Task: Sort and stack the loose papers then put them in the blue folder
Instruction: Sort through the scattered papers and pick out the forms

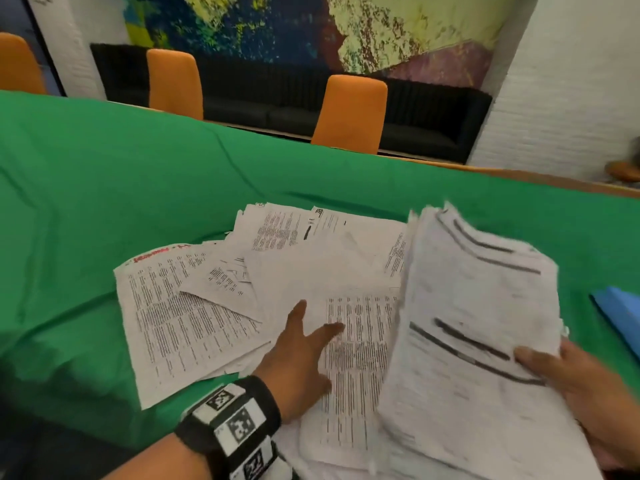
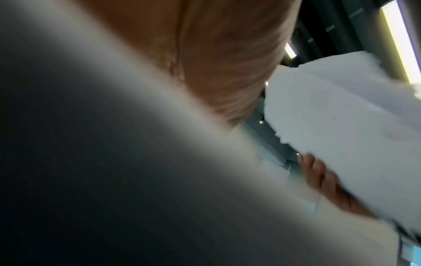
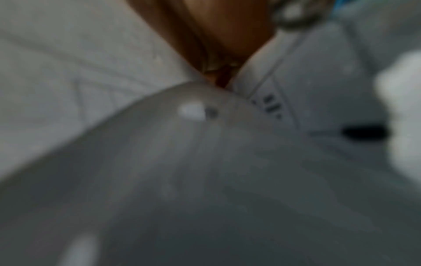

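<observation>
Loose printed papers (image 1: 194, 317) lie spread and overlapping on the green table. My left hand (image 1: 304, 344) lies flat on them with straight, spread fingers. My right hand (image 1: 568, 372) grips a thick stack of papers (image 1: 478, 327) by its right edge, thumb on top, and holds it lifted and tilted above the spread sheets. In the left wrist view the stack (image 2: 341, 136) shows from below with the right hand's fingers (image 2: 318, 180) under it. The right wrist view is blurred, close on paper (image 3: 227, 180). The blue folder (image 1: 620, 313) lies at the right edge of the table.
A green cloth (image 1: 104, 202) covers the table, bare to the left and beyond the papers. Orange chairs (image 1: 349, 116) stand along the far edge, with a black sofa (image 1: 433, 133) behind them against a painted wall.
</observation>
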`<state>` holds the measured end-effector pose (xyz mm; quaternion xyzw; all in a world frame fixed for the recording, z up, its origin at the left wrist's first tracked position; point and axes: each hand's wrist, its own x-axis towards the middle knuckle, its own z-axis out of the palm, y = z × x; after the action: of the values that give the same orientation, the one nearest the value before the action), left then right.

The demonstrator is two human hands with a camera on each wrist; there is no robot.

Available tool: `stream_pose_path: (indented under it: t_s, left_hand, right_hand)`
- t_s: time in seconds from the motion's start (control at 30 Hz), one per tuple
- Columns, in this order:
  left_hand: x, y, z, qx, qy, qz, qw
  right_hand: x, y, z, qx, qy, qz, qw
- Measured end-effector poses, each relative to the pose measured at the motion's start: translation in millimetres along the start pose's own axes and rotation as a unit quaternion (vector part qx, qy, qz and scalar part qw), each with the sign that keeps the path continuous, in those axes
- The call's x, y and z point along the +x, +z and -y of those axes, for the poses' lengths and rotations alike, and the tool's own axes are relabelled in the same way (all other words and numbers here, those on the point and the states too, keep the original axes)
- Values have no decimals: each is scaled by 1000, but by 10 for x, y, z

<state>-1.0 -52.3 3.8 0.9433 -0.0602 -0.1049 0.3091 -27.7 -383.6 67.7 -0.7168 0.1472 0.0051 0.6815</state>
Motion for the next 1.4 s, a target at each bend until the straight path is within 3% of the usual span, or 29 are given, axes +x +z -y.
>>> stream_pose_path:
  t_s: [0.03,0.13,0.17,0.23,0.3,0.37,0.5,0.63,0.77,0.87,0.97,1.03,1.1,1.17,1.27,1.4]
  left_hand:
    - [39,-13,-2,-33,-11,-6,999]
    - [130,-85,-19,-194,-46,-35,979]
    - [151,-102,-30,-271,-59,-44,960]
    - [176,-117,-95,-443,-89,-42,891]
    - [204,-108,-154,-543,-103,-27,833]
    - [216,-86,-208,-556,-98,-11,826]
    - [123,-9,-338,-516,-37,56,854]
    - [56,-25,-383,-528,18,99,844]
    - [47,-74,-334,-471,73,137,868]
    - [12,-140,-325,-386,113,143,904]
    - [16,-244,-202,-172,176,103,964]
    - [71,-272,-33,31,171,75,982]
    - [98,-257,90,183,118,96,971]
    - [101,-212,120,257,98,108,955]
    - [93,-131,110,291,104,94,947]
    - [39,-160,148,313,139,26,939]
  right_hand:
    - [2,143,-152,-58,20,27,998]
    - [20,377,-431,-174,5,-7,985]
    - [37,395,-457,-180,-2,-18,983]
    - [25,452,-452,-185,-17,-24,982]
    - [13,469,-430,-165,-30,-20,986]
    - [5,437,-381,-142,-38,-16,989]
    - [-20,218,-377,-121,-63,-36,990]
    - [8,-14,-439,-54,-63,-30,996]
    - [60,-130,-486,-103,-39,11,994]
    - [66,-250,-570,-122,-33,20,992]
    - [-28,-274,-539,-134,-22,-13,991]
    - [-42,-333,-547,-105,-45,-43,993]
    - [-24,-341,-527,-50,-53,-59,996]
    - [-1,-367,-554,-20,-41,-62,997]
    - [-46,-355,-572,28,-31,-64,997]
    - [-95,-336,-552,112,-7,-65,992]
